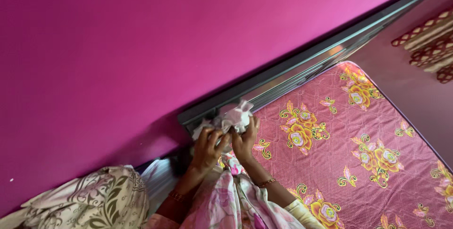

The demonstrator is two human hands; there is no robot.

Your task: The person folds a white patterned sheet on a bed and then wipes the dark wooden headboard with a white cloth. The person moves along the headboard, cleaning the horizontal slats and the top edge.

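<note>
Floral mattress | left hand, right hand | both grips grasping bunched cloth

free: mattress top, right | blocked: wall and bed rail — left

1. The wall is a deep, even magenta.
2. The mattress is pinkish red with a fine dotted weave, strewn with large yellow-orange roses with pale pink centres and green-yellow curling leaves.
3. The bed frame along the wall is dark grey-green.
4. The bunched cloth is white with soft pink and grey floral marks.
5. The bundle at the lower left is cream with olive and brown leafy scrolls.
6. The curtain at the upper right is beige with maroon diamond shapes.
</note>
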